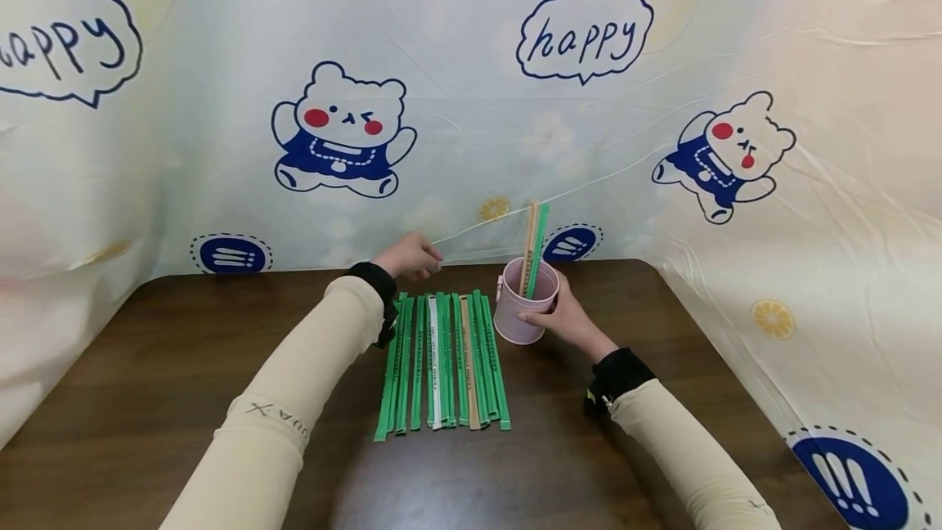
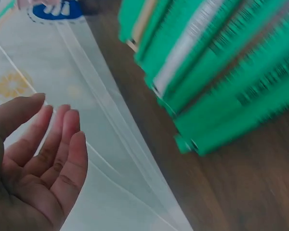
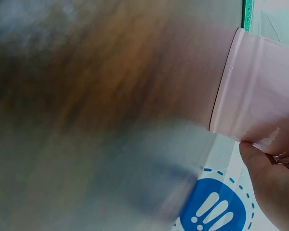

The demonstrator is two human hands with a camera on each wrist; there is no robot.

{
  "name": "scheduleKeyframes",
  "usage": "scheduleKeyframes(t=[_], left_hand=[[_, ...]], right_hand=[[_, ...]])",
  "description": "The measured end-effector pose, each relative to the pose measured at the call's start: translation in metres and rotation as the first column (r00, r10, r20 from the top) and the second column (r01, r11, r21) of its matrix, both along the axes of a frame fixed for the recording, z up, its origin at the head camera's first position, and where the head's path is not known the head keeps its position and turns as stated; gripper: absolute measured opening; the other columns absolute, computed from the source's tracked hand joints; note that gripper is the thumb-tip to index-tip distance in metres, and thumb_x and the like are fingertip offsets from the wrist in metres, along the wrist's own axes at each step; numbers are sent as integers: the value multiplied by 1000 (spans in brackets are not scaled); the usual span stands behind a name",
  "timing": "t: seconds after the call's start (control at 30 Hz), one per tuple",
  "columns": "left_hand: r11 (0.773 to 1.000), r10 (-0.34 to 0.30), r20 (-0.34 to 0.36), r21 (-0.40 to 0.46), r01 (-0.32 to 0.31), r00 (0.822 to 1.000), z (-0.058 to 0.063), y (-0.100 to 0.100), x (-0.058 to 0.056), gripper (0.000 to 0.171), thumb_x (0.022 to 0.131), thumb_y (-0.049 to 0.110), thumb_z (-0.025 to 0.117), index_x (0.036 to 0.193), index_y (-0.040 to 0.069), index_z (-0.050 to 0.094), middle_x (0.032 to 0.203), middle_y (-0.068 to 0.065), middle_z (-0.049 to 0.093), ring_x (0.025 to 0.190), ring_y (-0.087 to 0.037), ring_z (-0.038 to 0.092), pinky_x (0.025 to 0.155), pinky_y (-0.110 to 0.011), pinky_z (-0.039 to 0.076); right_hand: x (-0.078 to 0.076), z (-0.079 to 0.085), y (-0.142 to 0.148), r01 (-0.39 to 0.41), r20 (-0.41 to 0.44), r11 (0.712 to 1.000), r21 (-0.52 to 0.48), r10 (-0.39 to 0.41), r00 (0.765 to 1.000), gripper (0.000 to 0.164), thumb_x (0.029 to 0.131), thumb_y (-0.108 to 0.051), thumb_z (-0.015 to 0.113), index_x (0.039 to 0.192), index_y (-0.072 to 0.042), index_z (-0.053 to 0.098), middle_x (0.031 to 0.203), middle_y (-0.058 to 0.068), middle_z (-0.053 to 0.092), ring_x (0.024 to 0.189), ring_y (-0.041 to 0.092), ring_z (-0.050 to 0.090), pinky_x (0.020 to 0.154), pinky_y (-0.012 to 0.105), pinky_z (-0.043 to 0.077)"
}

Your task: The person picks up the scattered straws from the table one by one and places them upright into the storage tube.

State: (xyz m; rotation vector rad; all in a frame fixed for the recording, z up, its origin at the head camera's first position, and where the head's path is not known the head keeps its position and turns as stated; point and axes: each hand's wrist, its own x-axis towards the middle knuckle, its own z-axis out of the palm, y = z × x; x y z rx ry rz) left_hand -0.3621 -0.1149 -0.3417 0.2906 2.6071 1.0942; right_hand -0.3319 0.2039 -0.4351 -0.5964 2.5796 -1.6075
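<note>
My right hand point(image 1: 570, 319) grips a small pink bucket point(image 1: 518, 327) from its right side; in the right wrist view the thumb presses on the wall of the bucket point(image 3: 260, 91). Inside it lean a tan strip point(image 1: 529, 245) and a green strip point(image 1: 540, 244). Left of the bucket lie several long, flat green strips point(image 1: 417, 366) with dark print, side by side. A white strip point(image 1: 434, 366) and another tan strip point(image 1: 468, 366) lie among them. Beyond their far ends hovers my left hand point(image 1: 412, 256), fingers loosely bent, with nothing in it in the left wrist view.
The brown wooden table point(image 1: 611, 432) bears everything. Behind it and along the sides hangs a pale curtain point(image 1: 471, 145) printed with bears, "happy" bubbles and orange slices. It meets the far table edge close behind the bucket and my left hand.
</note>
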Motion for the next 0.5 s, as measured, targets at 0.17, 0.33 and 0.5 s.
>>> scheduleKeyframes(t=[0.17,0.33,0.5], left_hand=[[996,59,47,-74,-55,997,-16,-26,4,15,96,3,60,96,-8,71,71,-2,64,63,-14,57,66,-30,56],[978,142,108,-168,-123,984,-29,-43,13,18,95,4,61,78,-1,67,65,-4,62,61,-16,58,58,-26,51],[967,170,202,-223,-124,964,-36,-48,27,15,97,8,62,94,-4,70,71,-4,63,63,-13,58,57,-23,49]], right_hand=[[2,-3,1,5,4,1000,8,-5,1000,99,87,-3,78,160,0,11,157,28,30,144,45,38,123,63,33],[2,0,-1,10,11,1000,14,-11,1000,99,88,-3,77,160,1,9,159,30,26,144,47,36,123,65,31],[11,19,-6,1,39,1000,22,-2,999,97,88,-1,76,158,6,10,158,33,26,144,49,35,123,65,30]])
